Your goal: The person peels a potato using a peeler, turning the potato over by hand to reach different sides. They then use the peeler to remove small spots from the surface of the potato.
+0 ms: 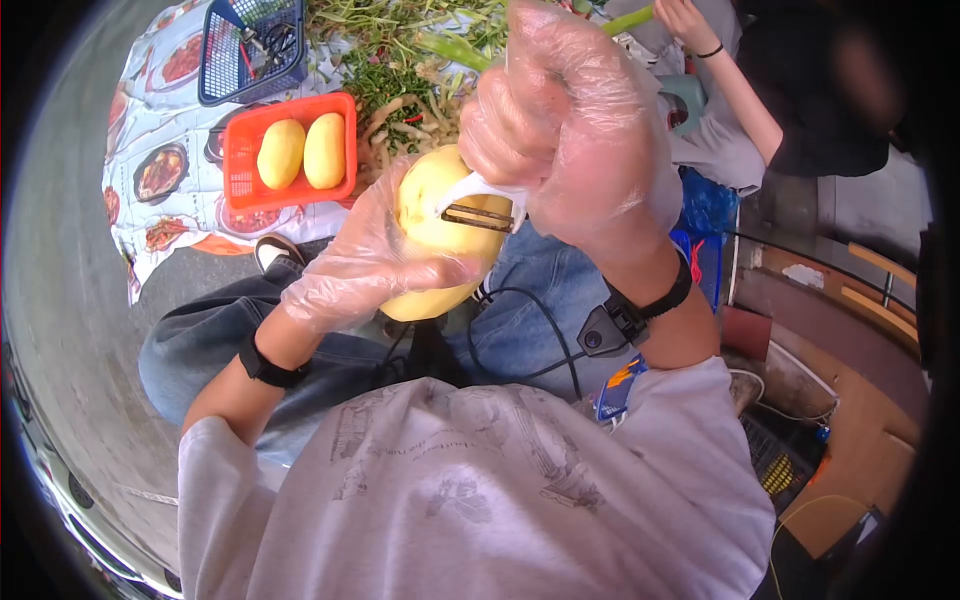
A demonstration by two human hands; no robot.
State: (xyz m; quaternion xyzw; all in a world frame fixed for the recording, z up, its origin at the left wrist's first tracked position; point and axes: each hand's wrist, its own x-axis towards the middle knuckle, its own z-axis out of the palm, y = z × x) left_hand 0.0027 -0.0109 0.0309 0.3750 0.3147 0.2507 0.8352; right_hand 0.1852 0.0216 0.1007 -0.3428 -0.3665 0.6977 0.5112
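A large peeled yellow potato (pixel 425 205) is held up over my lap. My left hand (pixel 360 260), in a clear plastic glove, wraps round its left side and underside, with the thumb across the front. In my right hand (pixel 575 130), also gloved, is a white peeler (pixel 487 203), its metal blade lying against the potato's upper right surface. The fingers of that hand are curled round the handle, which is mostly hidden. Two more peeled potatoes (pixel 282 154) lie side by side in a red basket (pixel 292 202).
Behind the red basket stands a blue basket (pixel 252 90) with small tools. Green trimmings and peelings (pixel 400 85) cover part of the patterned cloth (pixel 135 160). At the upper right, another person's hand (pixel 688 22) holds a green stalk. A dark cable (pixel 545 310) loops across my lap.
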